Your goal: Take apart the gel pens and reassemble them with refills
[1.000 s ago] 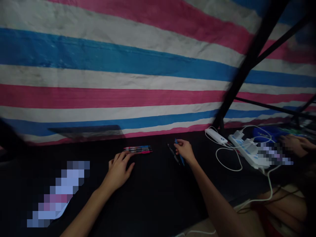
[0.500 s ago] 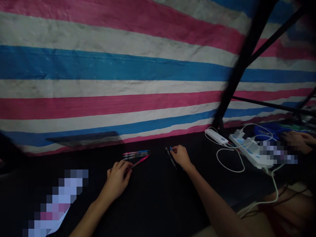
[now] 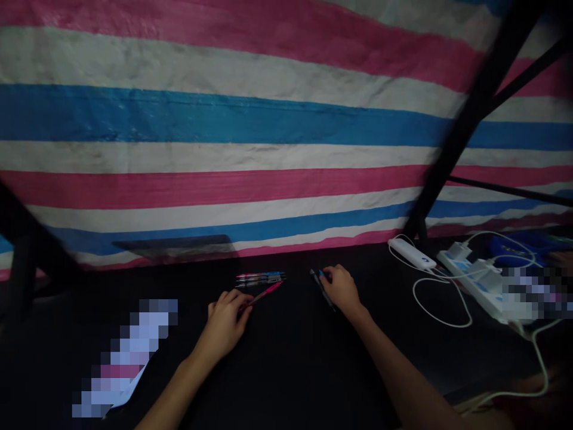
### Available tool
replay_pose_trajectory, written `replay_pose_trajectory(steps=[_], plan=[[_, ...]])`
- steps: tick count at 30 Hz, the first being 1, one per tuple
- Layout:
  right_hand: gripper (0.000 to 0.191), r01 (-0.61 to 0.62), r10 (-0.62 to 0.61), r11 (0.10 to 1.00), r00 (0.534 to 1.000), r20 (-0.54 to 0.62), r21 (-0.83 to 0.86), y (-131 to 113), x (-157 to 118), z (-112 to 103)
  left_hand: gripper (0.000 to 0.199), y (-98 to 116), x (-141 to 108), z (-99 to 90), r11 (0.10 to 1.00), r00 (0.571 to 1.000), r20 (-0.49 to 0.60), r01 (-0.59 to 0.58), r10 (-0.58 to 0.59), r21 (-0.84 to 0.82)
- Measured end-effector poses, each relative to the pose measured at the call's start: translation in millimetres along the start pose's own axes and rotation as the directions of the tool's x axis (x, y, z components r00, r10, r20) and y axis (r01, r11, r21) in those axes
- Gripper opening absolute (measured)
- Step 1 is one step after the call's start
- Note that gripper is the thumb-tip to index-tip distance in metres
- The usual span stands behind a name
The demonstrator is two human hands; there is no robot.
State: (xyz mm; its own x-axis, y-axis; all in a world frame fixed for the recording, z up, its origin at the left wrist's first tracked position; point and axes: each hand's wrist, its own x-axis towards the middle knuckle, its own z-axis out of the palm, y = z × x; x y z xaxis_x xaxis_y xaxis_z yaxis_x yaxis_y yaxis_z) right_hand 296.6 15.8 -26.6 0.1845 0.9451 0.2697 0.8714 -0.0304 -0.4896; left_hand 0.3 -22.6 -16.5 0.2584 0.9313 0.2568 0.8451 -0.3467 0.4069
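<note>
Pink pen slanting from pinching left fingers, blue pen mostly behind right fingers, grip unclear.

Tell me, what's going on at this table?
A person's left hand holds a pink pen near one end, angled beside a row of pens. Their right hand covers most of a blue pen, next to a dark pen. A white power strip lies farther right on the black table.

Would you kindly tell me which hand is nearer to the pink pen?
Left: the left hand holds the pink pen by one end; the right hand is off to its right, beside a dark pen.
</note>
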Motion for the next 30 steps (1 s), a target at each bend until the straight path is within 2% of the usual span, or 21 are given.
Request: replay_pose_trajectory(steps=[3, 6, 8, 10, 13, 15, 16, 17, 18, 20, 22, 24, 27, 30], plan=[[0.023, 0.044, -0.042, 0.997, 0.998, -0.044, 0.062, -3, -3, 0, 0.025, 2, 0, -3.0, 0.994, 1.000, -0.025, -0.020, 0.018, -0.107], [0.019, 0.162, -0.143, 0.971, 0.983, -0.120, 0.174, -10, -6, -3, 0.027, 6, 0, -5.9, 0.954, 0.999, -0.044, -0.038, 0.026, -0.297], [0.016, 0.256, -0.229, 0.938, 0.964, -0.137, 0.235, -19, -10, -6, 0.028, 10, 0, -5.3, 0.886, 0.999, -0.005, 0.031, -0.037, -0.463], [0.013, 0.355, -0.336, 0.893, 0.935, -0.116, 0.278, -30, -17, -10, 0.030, 13, 1, -3.0, 0.745, 0.985, 0.073, 0.165, -0.155, -0.646], [0.014, 0.476, -0.484, 0.815, 0.873, -0.064, 0.329, -49, -32, -13, 0.028, 20, 0, -0.6, 0.388, 0.940, 0.204, 0.302, -0.274, -0.871], [0.016, 0.524, -0.551, 0.765, 0.834, -0.041, 0.374, -60, -42, -13, 0.030, 26, -2, -1.4, 0.154, 0.926, 0.288, 0.330, -0.244, -0.931], [0.016, 0.542, -0.579, 0.741, 0.814, -0.031, 0.397, -65, -47, -13, 0.033, 29, -3, -2.2, 0.075, 0.924, 0.319, 0.341, -0.213, -0.937], [0.017, 0.556, -0.607, 0.717, 0.794, -0.016, 0.421, -69, -52, -13, 0.037, 32, -5, -2.9, 0.035, 0.928, 0.338, 0.348, -0.158, -0.937], [0.019, 0.566, -0.632, 0.695, 0.775, 0.001, 0.443, -73, -56, -12, 0.042, 35, -7, -3.4, 0.023, 0.932, 0.347, 0.351, -0.107, -0.936], [0.021, 0.565, -0.664, 0.667, 0.747, 0.043, 0.486, -78, -62, -12, 0.043, 40, -10, -2.8, 0.060, 0.938, 0.344, 0.346, -0.042, -0.936], [0.025, 0.534, -0.664, 0.665, 0.742, 0.087, 0.522, -81, -65, -12, 0.024, 42, -12, -0.4, 0.153, 0.950, 0.313, 0.312, -0.022, -0.938], [0.030, 0.477, -0.637, 0.683, 0.760, 0.132, 0.553, -81, -65, -9, 0.014, 42, -12, 3.0, 0.239, 0.960, 0.279, 0.278, -0.030, -0.930], [0.037, 0.298, -0.562, 0.706, 0.788, 0.252, 0.642, -79, -64, -3, 0.017, 40, -11, 7.3, 0.305, 0.967, 0.248, 0.256, -0.064, -0.918], [0.033, 0.020, -0.462, 0.663, 0.798, 0.388, 0.748, -75, -61, 5, 0.024, 38, -9, 7.2, 0.301, 0.961, 0.248, 0.275, -0.125, -0.913]])
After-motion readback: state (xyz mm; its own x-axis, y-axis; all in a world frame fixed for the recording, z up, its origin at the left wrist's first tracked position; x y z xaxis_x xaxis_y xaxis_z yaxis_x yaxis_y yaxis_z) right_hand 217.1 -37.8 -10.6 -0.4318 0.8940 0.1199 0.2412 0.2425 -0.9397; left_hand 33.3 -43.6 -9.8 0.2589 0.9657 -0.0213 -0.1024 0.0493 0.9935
